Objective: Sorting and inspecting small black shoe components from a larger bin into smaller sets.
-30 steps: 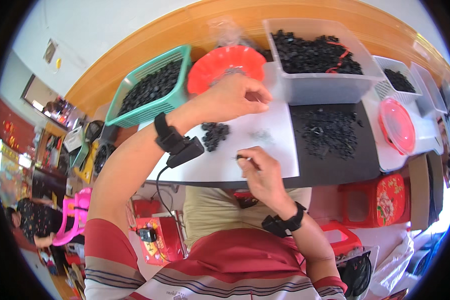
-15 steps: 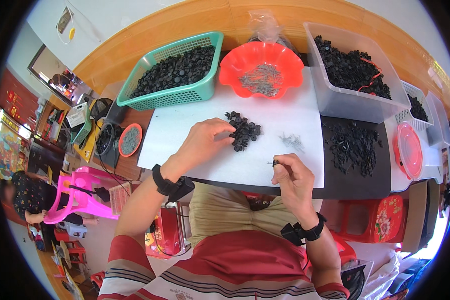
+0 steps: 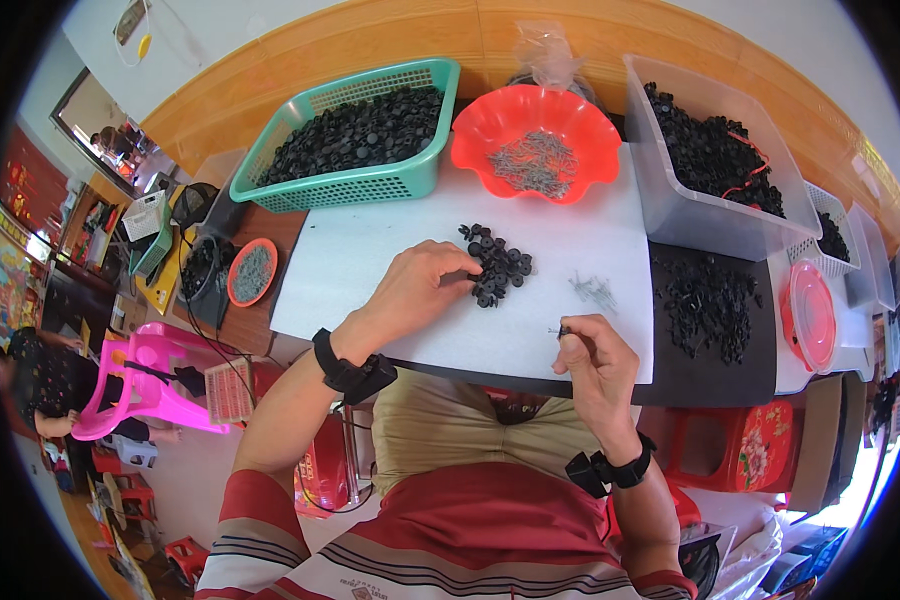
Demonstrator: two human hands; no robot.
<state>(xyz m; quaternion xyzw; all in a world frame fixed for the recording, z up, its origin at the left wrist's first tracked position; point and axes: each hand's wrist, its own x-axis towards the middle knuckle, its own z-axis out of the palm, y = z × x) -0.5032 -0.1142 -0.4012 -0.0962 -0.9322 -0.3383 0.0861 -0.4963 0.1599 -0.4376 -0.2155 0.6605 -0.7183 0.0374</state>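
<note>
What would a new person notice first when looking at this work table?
Likely the bright orange scalloped bowl of thin metal pins at the back, beside a green basket heaped with black caps. In front, on the white sheet, the left hand touches a small pile of black caps, while the right hand pinches a tiny piece.

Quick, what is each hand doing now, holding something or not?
Left hand: fingers on the pile of black caps; grip cannot be told.
Right hand: pinching a small black piece.
</note>
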